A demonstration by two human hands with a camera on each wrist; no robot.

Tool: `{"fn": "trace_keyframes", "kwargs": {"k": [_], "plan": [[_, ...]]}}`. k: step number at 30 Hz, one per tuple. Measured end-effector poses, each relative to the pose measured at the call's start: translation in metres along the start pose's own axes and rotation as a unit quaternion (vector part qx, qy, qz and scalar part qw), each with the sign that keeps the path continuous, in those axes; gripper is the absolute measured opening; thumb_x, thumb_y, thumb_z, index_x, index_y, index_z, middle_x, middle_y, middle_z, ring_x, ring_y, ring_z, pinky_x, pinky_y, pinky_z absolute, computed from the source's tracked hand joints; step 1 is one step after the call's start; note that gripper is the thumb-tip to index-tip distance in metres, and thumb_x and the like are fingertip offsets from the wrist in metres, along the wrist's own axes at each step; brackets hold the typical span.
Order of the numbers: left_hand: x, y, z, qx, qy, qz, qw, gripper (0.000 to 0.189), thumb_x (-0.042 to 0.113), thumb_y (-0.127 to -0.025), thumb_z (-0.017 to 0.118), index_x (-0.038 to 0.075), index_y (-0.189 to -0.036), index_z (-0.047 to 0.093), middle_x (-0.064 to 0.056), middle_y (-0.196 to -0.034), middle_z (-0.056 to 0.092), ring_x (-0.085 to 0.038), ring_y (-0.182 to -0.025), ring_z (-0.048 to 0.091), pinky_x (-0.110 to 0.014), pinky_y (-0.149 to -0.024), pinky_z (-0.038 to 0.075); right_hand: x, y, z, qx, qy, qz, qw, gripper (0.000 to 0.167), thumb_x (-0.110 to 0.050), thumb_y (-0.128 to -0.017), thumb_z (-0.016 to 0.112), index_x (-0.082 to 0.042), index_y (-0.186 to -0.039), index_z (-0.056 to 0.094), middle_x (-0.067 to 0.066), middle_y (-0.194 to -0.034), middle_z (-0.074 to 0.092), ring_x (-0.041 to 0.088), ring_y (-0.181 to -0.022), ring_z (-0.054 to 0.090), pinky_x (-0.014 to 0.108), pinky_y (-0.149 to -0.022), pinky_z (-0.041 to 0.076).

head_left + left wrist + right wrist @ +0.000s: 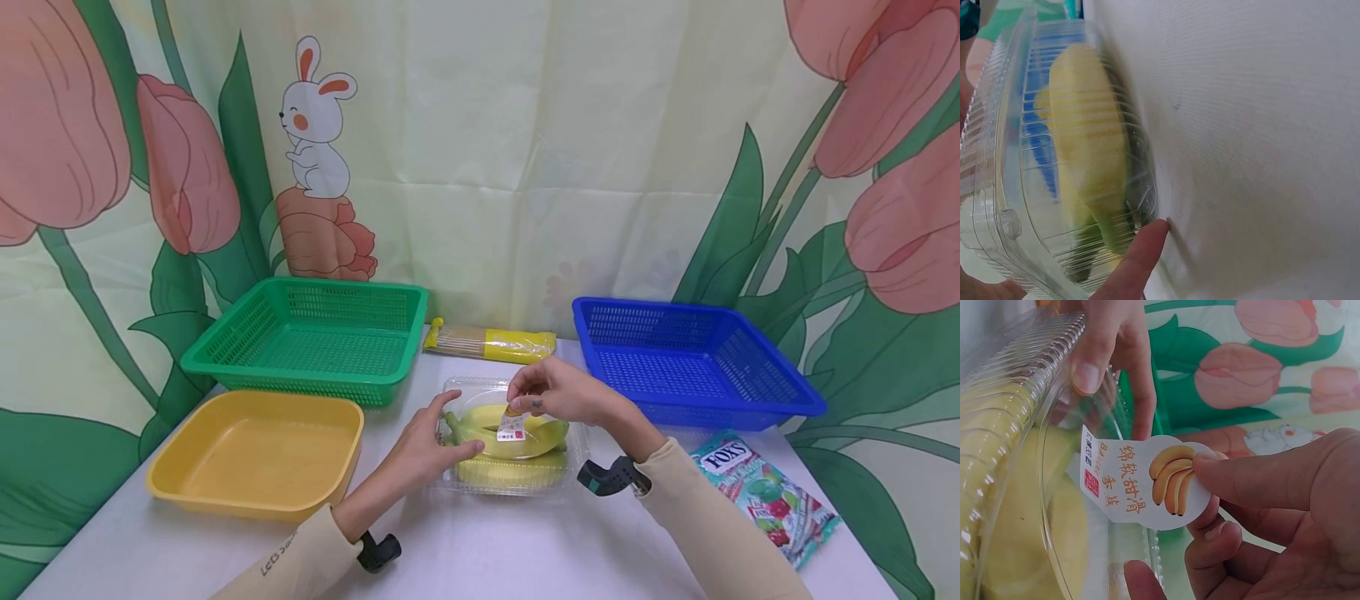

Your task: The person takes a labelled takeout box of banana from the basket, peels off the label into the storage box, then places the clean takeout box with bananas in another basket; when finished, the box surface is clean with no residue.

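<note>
Bananas (510, 473) fill a clear plastic clamshell box (577, 454) with ribbed sides, its lid down. My left hand (422, 442) rests at the box's left side, fingers extended along the edge and thumb over the lid. Between thumb and fingers, my right hand (561, 392) pinches the rounded top of a white label (1129, 494) printed with bananas and writing. The label stands up over the lid, its lower edge right at the plastic. In the left wrist view, one left-hand finger (1138, 262) lies by the box's lower corner.
A green basket (300, 387) stands back left, a yellow tray (225, 500) before it. The blue basket (705, 412) is back right, with a FOX'S candy bag (772, 500) in front. Behind the box lies a yellow-ended pack of noodles (517, 344). A printed curtain (480, 167) hangs behind.
</note>
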State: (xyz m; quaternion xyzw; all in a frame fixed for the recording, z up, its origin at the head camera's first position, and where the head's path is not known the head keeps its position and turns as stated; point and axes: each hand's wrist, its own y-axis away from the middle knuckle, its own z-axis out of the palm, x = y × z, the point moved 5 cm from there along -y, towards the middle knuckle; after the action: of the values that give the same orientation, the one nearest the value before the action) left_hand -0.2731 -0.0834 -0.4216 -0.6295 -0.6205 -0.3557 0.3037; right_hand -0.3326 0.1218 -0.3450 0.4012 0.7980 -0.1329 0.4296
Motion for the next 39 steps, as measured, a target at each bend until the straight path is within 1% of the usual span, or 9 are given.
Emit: {"fn": "trace_keyframes", "kwargs": {"k": [3,9,16,23,31,39], "plan": [[-0.0002,0.0005,-0.0004,0.001,-0.003,0.003,1.0,0.09,0.044,-0.087,0.086,0.025,-0.162,0.041,-0.02,-0.153,0.052,-0.035,-0.131,0.057,-0.064,-0.107,0.052,-0.0021,0.0011,0.0002,-0.002,-0.001,-0.001,1.0,0.003,-0.003,-0.099,0.071,-0.001,-0.1,0.073,0.004,-0.094,0.075,0.026,-0.089,0.065,0.043,-0.084,0.058],[-0.001,0.0007,0.0002,-0.002,-0.006,-0.003,1.0,0.09,0.044,-0.087,0.086,0.026,-0.162,0.04,-0.02,-0.154,0.052,-0.034,-0.129,0.058,-0.064,-0.106,0.053,-0.0035,0.0022,-0.0005,-0.002,-0.006,-0.001,1.0,0.005,-0.003,-0.098,0.071,0.0,-0.101,0.073,0.005,-0.094,0.074,0.025,-0.089,0.064,0.043,-0.084,0.058],[-0.0009,-0.0013,-0.0001,-0.001,-0.011,-0.005,0.9999,0.09,0.044,-0.087,0.087,0.026,-0.162,0.04,-0.02,-0.154,0.051,-0.037,-0.132,0.057,-0.066,-0.106,0.053,-0.0031,0.0029,-0.0012,-0.001,-0.014,0.001,0.9999,0.007,-0.003,-0.098,0.071,0.002,-0.103,0.072,0.006,-0.096,0.074,0.021,-0.089,0.065,0.046,-0.09,0.061],[-0.0001,-0.0009,-0.0002,0.0,-0.013,-0.005,0.9999,0.091,0.043,-0.086,0.087,0.025,-0.161,0.041,-0.02,-0.154,0.052,-0.037,-0.132,0.057,-0.066,-0.106,0.053,-0.0022,0.0037,-0.0026,0.004,-0.005,0.003,1.0,0.004,-0.006,-0.099,0.072,-0.003,-0.101,0.073,0.005,-0.096,0.075,0.019,-0.09,0.066,0.049,-0.093,0.062],[0.0007,0.0001,-0.0004,-0.003,-0.008,-0.007,0.9999,0.09,0.043,-0.087,0.087,0.026,-0.162,0.04,-0.02,-0.155,0.051,-0.036,-0.132,0.057,-0.066,-0.107,0.052,-0.0026,0.0048,-0.0037,0.003,-0.008,-0.001,1.0,0.005,-0.005,-0.1,0.07,-0.003,-0.102,0.073,0.005,-0.097,0.075,0.019,-0.09,0.066,0.05,-0.093,0.062],[0.0006,0.0003,-0.0007,-0.003,-0.006,-0.006,1.0,0.09,0.042,-0.087,0.087,0.026,-0.162,0.04,-0.02,-0.158,0.049,-0.039,-0.138,0.054,-0.068,-0.11,0.049,-0.0003,0.0044,-0.0039,0.002,-0.011,0.002,0.9999,0.006,-0.004,-0.101,0.067,-0.002,-0.104,0.072,0.008,-0.1,0.076,0.017,-0.093,0.067,0.047,-0.093,0.062]]}}
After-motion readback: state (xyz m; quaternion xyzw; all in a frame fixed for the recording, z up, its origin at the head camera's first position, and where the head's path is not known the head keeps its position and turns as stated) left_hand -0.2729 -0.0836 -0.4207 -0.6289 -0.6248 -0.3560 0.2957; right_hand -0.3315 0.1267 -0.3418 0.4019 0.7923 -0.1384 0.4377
